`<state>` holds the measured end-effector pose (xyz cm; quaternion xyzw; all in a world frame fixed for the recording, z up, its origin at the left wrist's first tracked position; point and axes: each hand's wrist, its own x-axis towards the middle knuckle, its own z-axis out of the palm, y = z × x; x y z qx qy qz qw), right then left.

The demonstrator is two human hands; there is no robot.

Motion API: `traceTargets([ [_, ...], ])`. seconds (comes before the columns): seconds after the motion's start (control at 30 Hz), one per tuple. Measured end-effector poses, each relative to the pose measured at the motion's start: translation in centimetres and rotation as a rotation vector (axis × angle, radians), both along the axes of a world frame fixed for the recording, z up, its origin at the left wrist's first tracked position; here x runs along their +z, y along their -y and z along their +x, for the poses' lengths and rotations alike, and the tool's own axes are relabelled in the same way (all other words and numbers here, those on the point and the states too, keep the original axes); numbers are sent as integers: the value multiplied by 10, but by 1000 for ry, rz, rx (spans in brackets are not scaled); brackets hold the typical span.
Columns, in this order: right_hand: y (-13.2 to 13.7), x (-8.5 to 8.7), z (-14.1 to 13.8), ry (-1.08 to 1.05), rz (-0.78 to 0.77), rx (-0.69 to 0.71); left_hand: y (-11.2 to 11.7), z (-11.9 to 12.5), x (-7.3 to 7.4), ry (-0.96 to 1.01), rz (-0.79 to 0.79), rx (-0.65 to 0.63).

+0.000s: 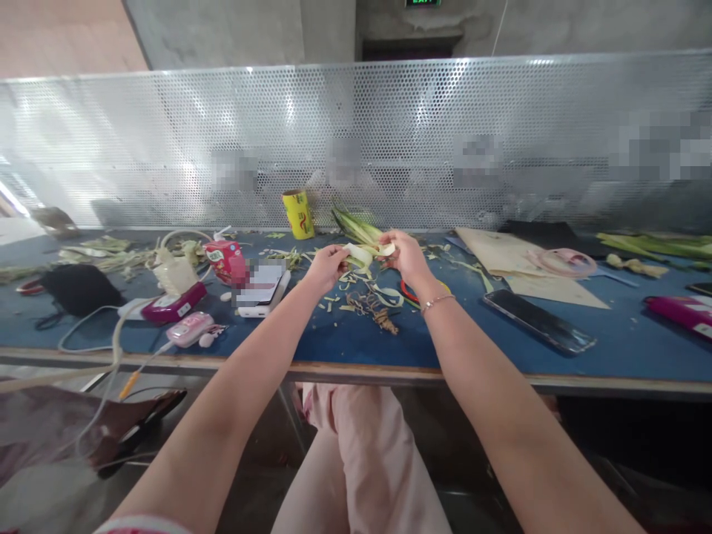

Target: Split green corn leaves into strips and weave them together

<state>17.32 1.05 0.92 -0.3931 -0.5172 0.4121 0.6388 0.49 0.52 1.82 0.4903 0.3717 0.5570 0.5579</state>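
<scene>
My left hand (328,268) pinches one side of a pale green leaf strip (361,256) above the middle of the blue table. Its other side, whitish and curled, is held in the closed fingers of my right hand (403,256), which has a thin bracelet at the wrist. Just behind the strip lies a bunch of long green leaves (356,224); whether it joins the held piece I cannot tell. Below my hands, peeled strips (383,295) and a brown, root-like scrap (383,319) are scattered on the table.
A yellow can (298,215) stands near the perforated metal screen (400,111). Left are a red drink carton (225,259), a power bank (256,302) and cables. Right are a dark phone (538,320), brown paper (495,252) and a pink ring-shaped item (561,262).
</scene>
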Motion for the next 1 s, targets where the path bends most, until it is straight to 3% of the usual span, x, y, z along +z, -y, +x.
traceTargets([
  [0.27, 7, 0, -4, 193, 273, 120, -2, -1, -1, -25, 32, 16],
  [0.37, 10, 1, -5, 265, 331, 101, -3, -1, -2, -38, 46, -2],
  [0.6, 20, 8, -7, 398, 401, -14, -1, -2, -4, -103, 59, -57],
  [0.83, 22, 8, -8, 490, 361, 104, 0, -1, -5, -152, 56, -118],
  [1.0, 17, 6, -5, 655, 318, 101, 0, -1, -5, -112, 66, -133],
])
